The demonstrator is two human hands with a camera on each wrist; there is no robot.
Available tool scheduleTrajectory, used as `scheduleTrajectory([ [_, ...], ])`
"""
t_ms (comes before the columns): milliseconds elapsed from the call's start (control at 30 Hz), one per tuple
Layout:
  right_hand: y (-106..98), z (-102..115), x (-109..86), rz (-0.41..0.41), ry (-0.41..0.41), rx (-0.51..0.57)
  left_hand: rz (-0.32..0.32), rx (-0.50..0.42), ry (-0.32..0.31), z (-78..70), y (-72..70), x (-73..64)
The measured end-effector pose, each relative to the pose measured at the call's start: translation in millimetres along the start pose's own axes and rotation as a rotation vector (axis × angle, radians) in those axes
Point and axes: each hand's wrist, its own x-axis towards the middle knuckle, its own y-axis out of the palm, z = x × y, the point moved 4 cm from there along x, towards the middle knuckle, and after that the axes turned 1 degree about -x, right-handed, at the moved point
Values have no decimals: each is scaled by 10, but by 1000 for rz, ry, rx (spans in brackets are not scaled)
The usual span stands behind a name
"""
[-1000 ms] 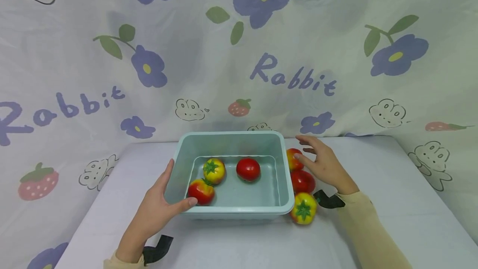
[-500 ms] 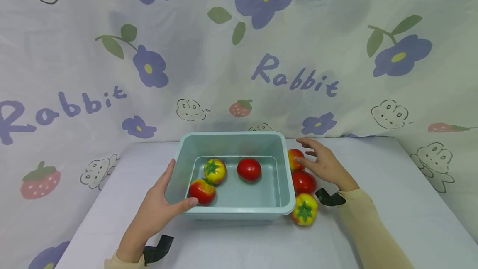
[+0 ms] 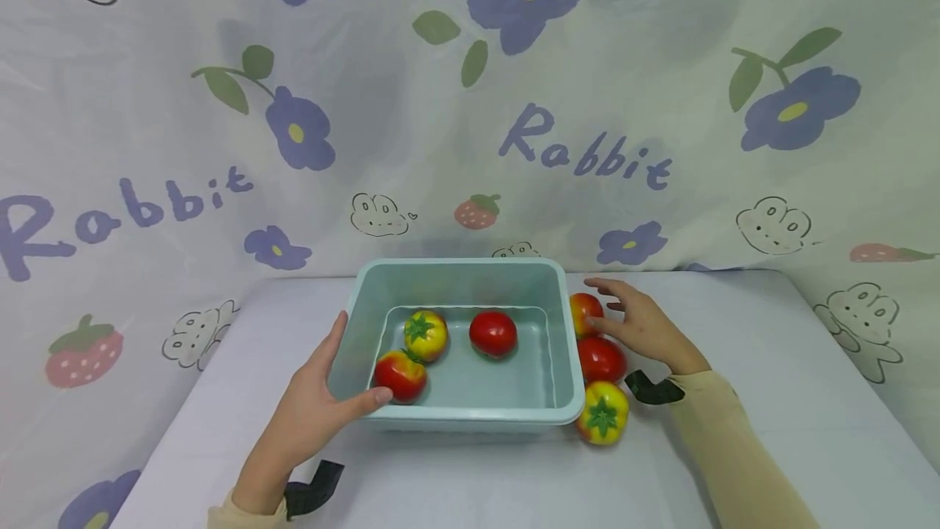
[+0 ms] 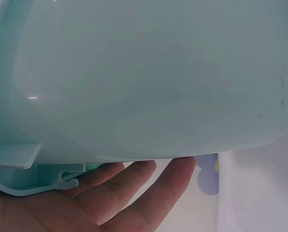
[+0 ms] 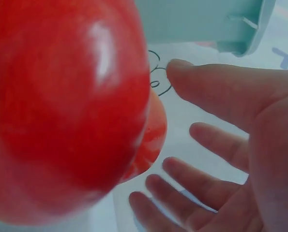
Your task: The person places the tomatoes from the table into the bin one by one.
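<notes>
In the head view a light teal plastic box (image 3: 470,415) holds a yellow tomato (image 3: 426,336), a red-and-yellow one (image 3: 401,375) and a red one (image 3: 494,335). My left hand (image 3: 308,406) holds its front left corner, thumb over the rim and fingers along the outer wall. In the left wrist view those fingers (image 4: 139,193) touch the wall. Three more tomatoes line the box's right side: an orange-red one (image 3: 585,315) at the back, a red one (image 3: 602,360) and a yellow one (image 3: 604,415). Beside the back tomato my right hand (image 3: 646,331) spreads its fingers, gripping nothing.
A white cloth covers the table (image 3: 470,480). Behind it hangs a curtain (image 3: 411,145) printed with flowers, rabbits and lettering. Black straps (image 3: 654,388) sit at both wrists.
My right hand has come down slightly beside the back tomato. The left hand stays on the box, and the whole head view has shifted a little.
</notes>
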Motion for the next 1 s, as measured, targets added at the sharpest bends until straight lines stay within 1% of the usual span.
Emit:
scheduleTrajectory([
  [200, 41, -13, 5, 41, -2, -29, -2, -7, 4, -10, -6, -2],
  [467, 84, -51, -7, 62, -3, -48, -7, -1, -6, 2, 10, 1],
  [833, 115, -63, -6, 65, -13, -8, -5, -6, -7, 2, 8, -5],
  [1000, 116, -83, 4, 52, -10, 11, 0, -10, -9, 1, 6, -10],
])
